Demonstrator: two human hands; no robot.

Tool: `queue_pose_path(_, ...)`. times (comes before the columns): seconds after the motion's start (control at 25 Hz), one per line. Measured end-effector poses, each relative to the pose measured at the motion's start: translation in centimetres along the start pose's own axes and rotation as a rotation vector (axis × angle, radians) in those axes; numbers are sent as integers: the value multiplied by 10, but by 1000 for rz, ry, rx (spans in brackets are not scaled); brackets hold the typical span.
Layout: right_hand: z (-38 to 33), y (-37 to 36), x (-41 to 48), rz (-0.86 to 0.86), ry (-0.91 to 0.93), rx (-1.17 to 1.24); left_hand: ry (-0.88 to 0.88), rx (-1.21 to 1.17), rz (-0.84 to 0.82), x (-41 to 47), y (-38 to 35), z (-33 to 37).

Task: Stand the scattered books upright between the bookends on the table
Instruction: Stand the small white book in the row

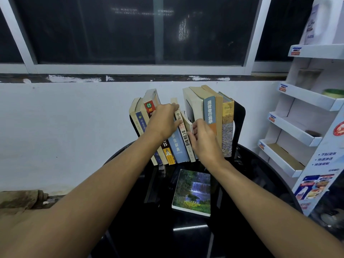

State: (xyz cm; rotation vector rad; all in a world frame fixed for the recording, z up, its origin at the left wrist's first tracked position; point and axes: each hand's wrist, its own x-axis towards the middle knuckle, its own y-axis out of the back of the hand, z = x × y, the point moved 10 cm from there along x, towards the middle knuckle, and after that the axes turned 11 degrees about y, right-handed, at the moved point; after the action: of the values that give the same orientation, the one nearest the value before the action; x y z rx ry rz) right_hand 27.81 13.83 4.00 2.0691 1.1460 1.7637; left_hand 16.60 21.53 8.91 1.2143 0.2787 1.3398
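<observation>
A row of books (178, 131) is steadied between black bookends (239, 125) on a dark glossy table (260, 183). The left hand (163, 120) is pressed open against leaning spines; the right hand (203, 140) appears pinched on a thin paperback (188, 133), though the fingertips are hidden. A waterfall-covered book (192, 191) is left flat; light, stiff, likely slippery, best gripped along its spine.

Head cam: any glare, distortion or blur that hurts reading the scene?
Head view: wide-angle bends the window frame and splays the books; the glossy black table throws a bright glare streak; dark window panes show faint reflections; spines stay legible, the left hand and right hand look sharp.
</observation>
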Motion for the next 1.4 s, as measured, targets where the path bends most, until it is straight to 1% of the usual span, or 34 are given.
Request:
queue_pose_path(0.08, 1, -2, 0, -9, 26, 16, 10, 0, -1, 0, 0, -1)
queue_pose_path(0.16, -1, -4, 0, -43, 99, -7, 14, -1, -2, 1, -1, -2)
queue_pose_path(0.44, -2, -7, 0, -230, 318, -98, 10, -9, -1, 0, -1, -1)
queue_pose_path(0.56, -9, -5, -1, -303, 405, -210, 8, -8, -2, 0, -1, -1)
queue_pose_path(0.68, -17, 2, -2, -275, 506, -334, 15, -17, -4, -1, -1, -2)
queue_pose_path(0.92, -15, 7, 2, -209, 511, -355, 10, -17, 4, -1, -2, -2)
queue_pose_path(1.4, -8, -2, 8, -193, 505, -403, -1, -15, 25, -5, 2, 1)
